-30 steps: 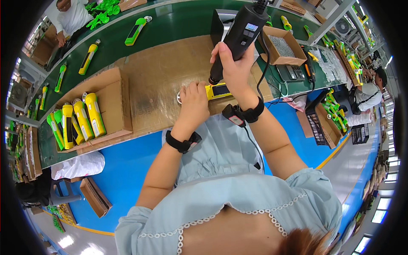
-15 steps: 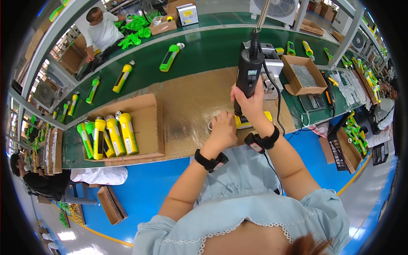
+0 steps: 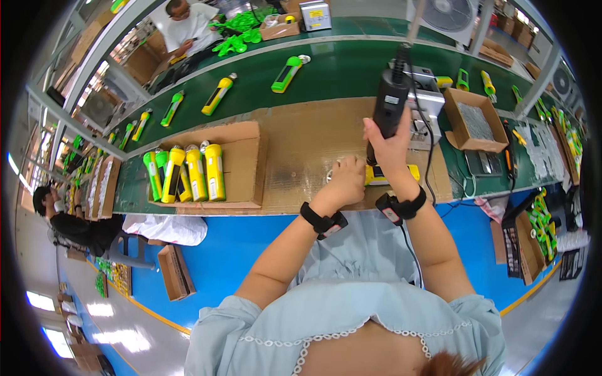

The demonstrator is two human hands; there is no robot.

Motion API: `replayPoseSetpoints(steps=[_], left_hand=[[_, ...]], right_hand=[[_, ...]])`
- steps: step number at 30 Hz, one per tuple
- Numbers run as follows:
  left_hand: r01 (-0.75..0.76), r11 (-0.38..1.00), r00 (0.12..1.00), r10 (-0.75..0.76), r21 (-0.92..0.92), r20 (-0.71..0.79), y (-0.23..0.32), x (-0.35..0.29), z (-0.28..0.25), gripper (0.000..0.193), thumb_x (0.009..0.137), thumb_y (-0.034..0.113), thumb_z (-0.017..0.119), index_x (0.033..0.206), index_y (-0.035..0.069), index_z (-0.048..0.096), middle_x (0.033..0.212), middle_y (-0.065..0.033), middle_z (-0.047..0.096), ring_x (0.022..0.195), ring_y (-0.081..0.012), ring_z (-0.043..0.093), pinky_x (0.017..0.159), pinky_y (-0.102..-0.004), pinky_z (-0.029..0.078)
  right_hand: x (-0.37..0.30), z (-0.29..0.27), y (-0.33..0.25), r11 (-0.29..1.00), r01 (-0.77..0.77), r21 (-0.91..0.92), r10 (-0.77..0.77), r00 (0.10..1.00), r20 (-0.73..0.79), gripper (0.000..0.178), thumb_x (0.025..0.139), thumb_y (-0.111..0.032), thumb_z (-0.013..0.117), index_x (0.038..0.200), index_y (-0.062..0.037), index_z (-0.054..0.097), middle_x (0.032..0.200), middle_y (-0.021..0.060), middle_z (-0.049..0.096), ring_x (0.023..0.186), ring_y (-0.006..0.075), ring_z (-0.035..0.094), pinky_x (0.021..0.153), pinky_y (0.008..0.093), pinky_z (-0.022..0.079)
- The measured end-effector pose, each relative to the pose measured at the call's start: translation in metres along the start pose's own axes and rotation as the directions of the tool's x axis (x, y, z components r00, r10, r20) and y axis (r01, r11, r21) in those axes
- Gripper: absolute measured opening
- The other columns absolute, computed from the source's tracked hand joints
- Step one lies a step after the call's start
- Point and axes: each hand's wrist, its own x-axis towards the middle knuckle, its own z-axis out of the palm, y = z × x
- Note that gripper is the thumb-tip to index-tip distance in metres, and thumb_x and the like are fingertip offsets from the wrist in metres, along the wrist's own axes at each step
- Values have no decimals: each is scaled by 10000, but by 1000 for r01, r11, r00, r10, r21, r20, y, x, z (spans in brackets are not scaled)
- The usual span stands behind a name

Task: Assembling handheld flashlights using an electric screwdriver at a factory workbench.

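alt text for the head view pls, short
The person's right hand holds a black electric screwdriver upright over a yellow flashlight steadied by the left hand on a cardboard mat. To the left, an open cardboard box holds more flashlights.

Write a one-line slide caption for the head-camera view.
Right hand holds a black electric screwdriver upright over a yellow flashlight steadied by the left hand on a cardboard-covered bench.
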Motion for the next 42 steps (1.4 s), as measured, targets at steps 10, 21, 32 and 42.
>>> replayPoseSetpoints(steps=[10, 21, 32, 42], left_hand=[[7, 996, 1000, -9, -90, -25, 11, -7, -4, 547, 669, 119, 733, 1120, -7, 450, 1114, -215, 453, 1048, -402, 470, 880, -461, 383], [-125, 990, 960, 105, -61, -259, 10, -14, 2, 566, 671, 129, 743, 1150, -14, 477, 1078, -204, 495, 1018, -386, 487, 830, -449, 398], [-111, 993, 953, 95, -37, -287, 20, -21, 9, 543, 696, 52, 709, 1184, 25, 473, 1146, -195, 476, 1055, -382, 463, 908, -453, 359], [-86, 995, 969, 73, -45, -238, 24, -23, 6, 551, 707, 21, 687, 1208, 25, 459, 1173, -204, 448, 1085, -395, 450, 925, -456, 349]], right_hand=[[-5, -18, -11, 947, -147, 285, 80, 969, 233, 323, 813, 19, 609, 1087, -18, 440, 776, 57, 576, 617, 110, 565, 539, 232, 464], [13, -32, -39, 952, 147, 270, -164, 985, 44, 373, 889, -99, 576, 1199, 6, 396, 723, 112, 585, 612, 164, 570, 579, 277, 474], [0, -61, -43, 973, 103, 207, -100, 995, -26, 401, 789, -85, 711, 1079, -18, 443, 783, 63, 603, 641, 104, 574, 578, 232, 469], [-11, -61, -30, 981, 75, 176, -76, 997, -3, 493, 723, 23, 736, 1108, -3, 429, 806, 43, 602, 691, 93, 593, 612, 227, 480]])
